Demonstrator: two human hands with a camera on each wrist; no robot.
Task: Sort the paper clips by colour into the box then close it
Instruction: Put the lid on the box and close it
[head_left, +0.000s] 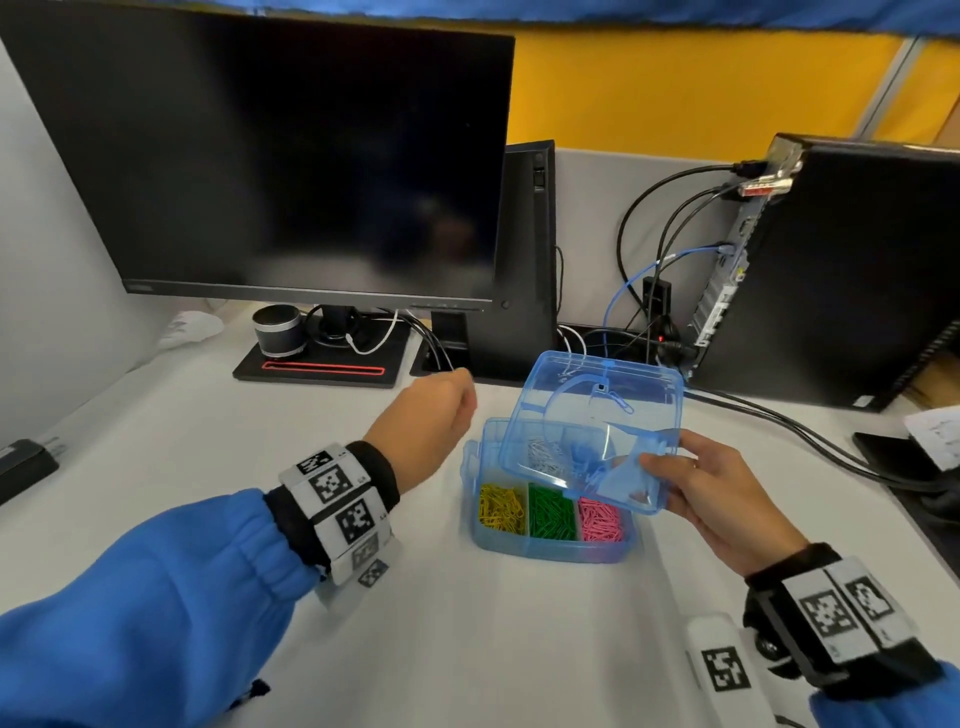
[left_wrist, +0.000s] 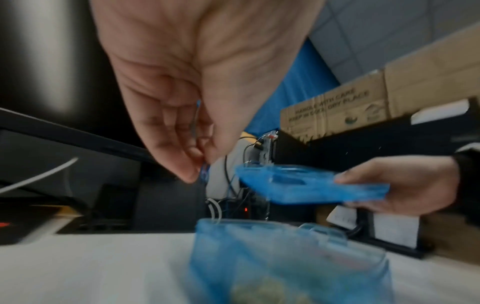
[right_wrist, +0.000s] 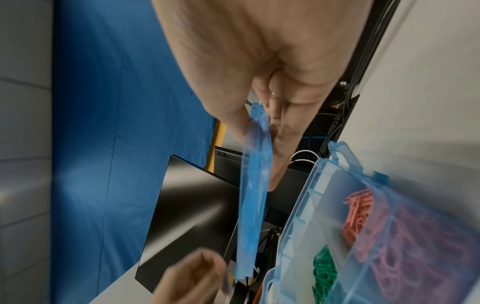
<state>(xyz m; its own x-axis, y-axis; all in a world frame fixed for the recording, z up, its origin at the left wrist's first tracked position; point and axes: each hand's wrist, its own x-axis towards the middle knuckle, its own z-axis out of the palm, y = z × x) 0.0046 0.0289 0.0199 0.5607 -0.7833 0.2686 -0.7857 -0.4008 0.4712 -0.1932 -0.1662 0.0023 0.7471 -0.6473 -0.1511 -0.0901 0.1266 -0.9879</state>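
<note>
The blue see-through box (head_left: 550, 551) stands on the white table with yellow (head_left: 501, 509), green (head_left: 551, 512) and pink paper clips (head_left: 600, 519) in its front compartments. Silver clips (head_left: 540, 452) show through the lid in a back compartment. My right hand (head_left: 660, 467) holds the loose blue lid (head_left: 587, 415) tilted above the box, thumb on top and fingers beneath (right_wrist: 279, 164). Left of the box, my left hand (head_left: 457, 400) hovers with curled fingers; in the left wrist view it pinches a blue paper clip (left_wrist: 205, 174). Another blue clip (head_left: 618, 402) seems to lie on the lid.
A dark monitor (head_left: 285, 156) on a black stand base (head_left: 322, 369) rises behind, with a small round speaker (head_left: 278, 330). A black computer tower (head_left: 841, 270) stands at the back right, its cables (head_left: 779, 421) trailing over the table. White table (head_left: 441, 649) lies in front of the box.
</note>
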